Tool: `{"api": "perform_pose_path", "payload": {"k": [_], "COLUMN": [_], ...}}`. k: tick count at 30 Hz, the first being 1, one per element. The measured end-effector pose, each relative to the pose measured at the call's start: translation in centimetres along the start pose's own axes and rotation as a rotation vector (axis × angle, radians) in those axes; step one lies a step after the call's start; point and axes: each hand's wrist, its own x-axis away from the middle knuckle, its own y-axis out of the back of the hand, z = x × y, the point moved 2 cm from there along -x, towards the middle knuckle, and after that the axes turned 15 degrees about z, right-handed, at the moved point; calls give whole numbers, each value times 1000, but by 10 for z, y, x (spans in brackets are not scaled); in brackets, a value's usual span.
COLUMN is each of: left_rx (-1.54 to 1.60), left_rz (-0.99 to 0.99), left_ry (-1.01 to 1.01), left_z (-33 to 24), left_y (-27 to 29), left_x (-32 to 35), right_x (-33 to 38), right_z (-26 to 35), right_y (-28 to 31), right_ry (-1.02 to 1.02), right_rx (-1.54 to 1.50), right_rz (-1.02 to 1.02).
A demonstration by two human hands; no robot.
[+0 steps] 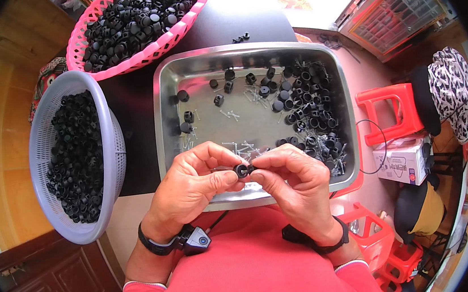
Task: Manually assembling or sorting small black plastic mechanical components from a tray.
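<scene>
A: Head view, and both hands meet over the near side of the tray! The left hand has thumb and fingers pinched snug on a black cap, with its hollow end showing

B: Right beside it, the right hand has thumb and forefinger nearly together, closed on a small dark piece that touches the cap! Separate part or the cap's own edge? I can't tell from here

A: Real fingertip work, this! I'd want the left to play the vice: firm and steady, but never squeezing that hollow end out of round

B: And the right to do the fiddling, I'd judge, in small, straight moves! Come in tilted and the piece could jam, or spring clean out of the pinch

A: Nice spot for it, mind: a slip drops into the tray! But loose screws lie just beyond the fingers, easy to lose a bit among those

B: And watch that heap of black caps on the tray's right side! Work well apart from it, and turn the cap so the hollow faces the eyes
</scene>
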Motion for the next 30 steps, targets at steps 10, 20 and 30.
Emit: {"api": "perform_pose_path", "payload": {"k": [10,20,30], "left_rx": [-26,-183,-328], "left_rz": [-24,-40,-61], "left_ry": [6,-108,-212], "left_z": [0,5,3], "left_y": [0,-2,-19], "left_x": [-1,0,5], "right_x": [-2,0,8], "right_z": [2,0,2], "right_y": [-1,-2,2], "right_ry": [25,18,-165], "right_rx": [82,28,-274], "right_rz": [22,60,87]}}
